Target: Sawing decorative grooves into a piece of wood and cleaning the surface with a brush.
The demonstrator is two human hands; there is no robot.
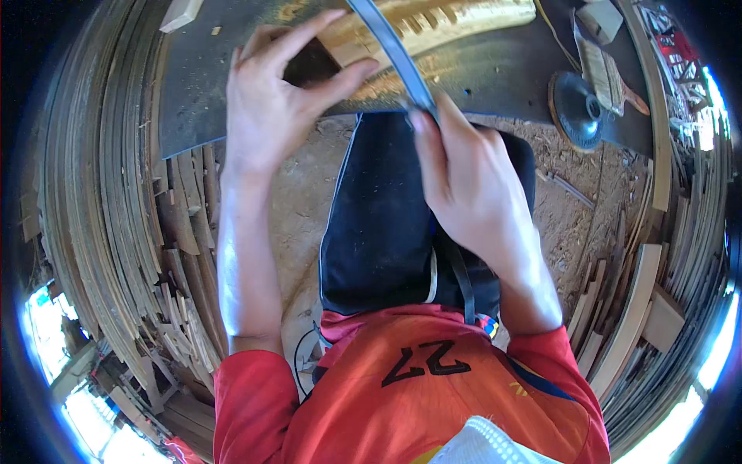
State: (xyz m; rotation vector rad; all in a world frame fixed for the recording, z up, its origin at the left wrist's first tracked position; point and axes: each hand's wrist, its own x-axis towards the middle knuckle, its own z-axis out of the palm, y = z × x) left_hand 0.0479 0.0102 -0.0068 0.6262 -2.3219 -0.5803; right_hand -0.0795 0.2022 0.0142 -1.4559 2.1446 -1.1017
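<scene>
A pale piece of wood (464,17) with a row of carved notches lies on the dark tabletop (479,81) in front of me. My left hand (282,89) is at its left end, thumb and forefinger spread apart; whether they touch the wood I cannot tell. In my right hand (471,162) is a long, flat, grey-blue metal tool (396,54), gripped near its lower end. It slants up and left across the notched wood, and its far end runs out of view. Its exact kind does not show.
On the table's right are a brush (601,77) with a wooden handle, a round black disc (576,112) and a small block (600,20). Another block (181,14) sits at the far left. Stacked boards (100,155) line the left side, and more planks (630,325) stand at right.
</scene>
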